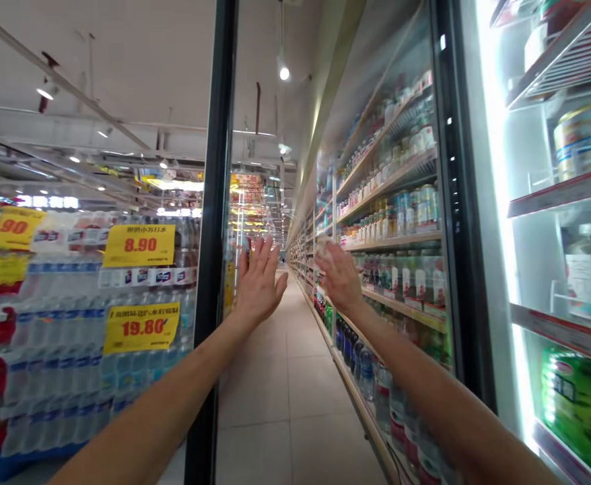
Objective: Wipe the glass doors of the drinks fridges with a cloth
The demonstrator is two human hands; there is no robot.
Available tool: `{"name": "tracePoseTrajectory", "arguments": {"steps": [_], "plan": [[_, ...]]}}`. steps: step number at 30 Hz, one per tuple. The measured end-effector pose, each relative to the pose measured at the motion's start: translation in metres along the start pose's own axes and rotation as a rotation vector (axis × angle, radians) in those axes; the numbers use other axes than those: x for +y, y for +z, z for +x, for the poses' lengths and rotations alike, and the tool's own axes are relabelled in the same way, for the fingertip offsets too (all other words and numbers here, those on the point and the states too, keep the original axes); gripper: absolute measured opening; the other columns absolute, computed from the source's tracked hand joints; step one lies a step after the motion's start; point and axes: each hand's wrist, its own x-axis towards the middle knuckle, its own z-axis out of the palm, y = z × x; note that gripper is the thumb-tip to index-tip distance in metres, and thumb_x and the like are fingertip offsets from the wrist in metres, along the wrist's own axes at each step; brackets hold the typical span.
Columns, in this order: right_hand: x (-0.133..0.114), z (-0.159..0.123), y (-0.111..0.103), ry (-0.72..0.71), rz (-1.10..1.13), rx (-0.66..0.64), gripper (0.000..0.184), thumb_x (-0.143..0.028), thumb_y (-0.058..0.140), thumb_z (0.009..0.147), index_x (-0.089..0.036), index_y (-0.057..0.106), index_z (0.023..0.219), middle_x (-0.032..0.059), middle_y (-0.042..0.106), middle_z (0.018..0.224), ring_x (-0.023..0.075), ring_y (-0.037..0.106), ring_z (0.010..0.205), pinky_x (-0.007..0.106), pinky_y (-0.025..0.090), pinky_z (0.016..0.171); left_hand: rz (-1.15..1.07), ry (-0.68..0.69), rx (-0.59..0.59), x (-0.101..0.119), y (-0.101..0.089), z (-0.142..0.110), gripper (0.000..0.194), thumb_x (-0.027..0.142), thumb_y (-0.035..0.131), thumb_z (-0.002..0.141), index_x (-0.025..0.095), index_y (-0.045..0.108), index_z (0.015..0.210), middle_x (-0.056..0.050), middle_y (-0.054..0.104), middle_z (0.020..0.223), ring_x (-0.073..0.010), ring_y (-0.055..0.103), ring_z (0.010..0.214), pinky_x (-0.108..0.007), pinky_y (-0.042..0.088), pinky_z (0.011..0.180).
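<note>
In front of me is a glass door [280, 377] with a black frame, standing open from a lit cooler. My left hand [260, 283] is raised against the pane, palm forward and fingers stretched out, with nothing in it. To its right, my right hand [342, 277] reaches the glass with bent fingers, slightly blurred. A small crumpled whitish cloth [322, 249] shows at its fingertips, pressed toward the pane. Part of the cloth is hidden by the fingers.
Cooler shelves [563, 192] with cans, jars and a green pack [573, 404] are at the right. Stacked bottled drinks [63, 364] with yellow price signs [141, 246] stand at the left. Through or mirrored in the pane appear a tiled aisle and rows of bottles [356, 357].
</note>
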Motion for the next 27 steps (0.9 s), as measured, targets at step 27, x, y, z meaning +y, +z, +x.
{"name": "tracePoseTrajectory", "arguments": {"steps": [27], "plan": [[0.101, -0.094, -0.042, 0.473, -0.072, 0.105, 0.042, -0.015, 0.039, 0.078, -0.024, 0.058, 0.115, 0.0065, 0.042, 0.137, 0.0222, 0.036, 0.128, 0.047, 0.032, 0.104, 0.015, 0.057, -0.068, 0.034, 0.031, -0.005, 0.057, 0.033, 0.042, 0.086, 0.014, 0.026, 0.138, -0.011, 0.027, 0.145, -0.0236, 0.022, 0.135, -0.046, 0.013, 0.111]]}}
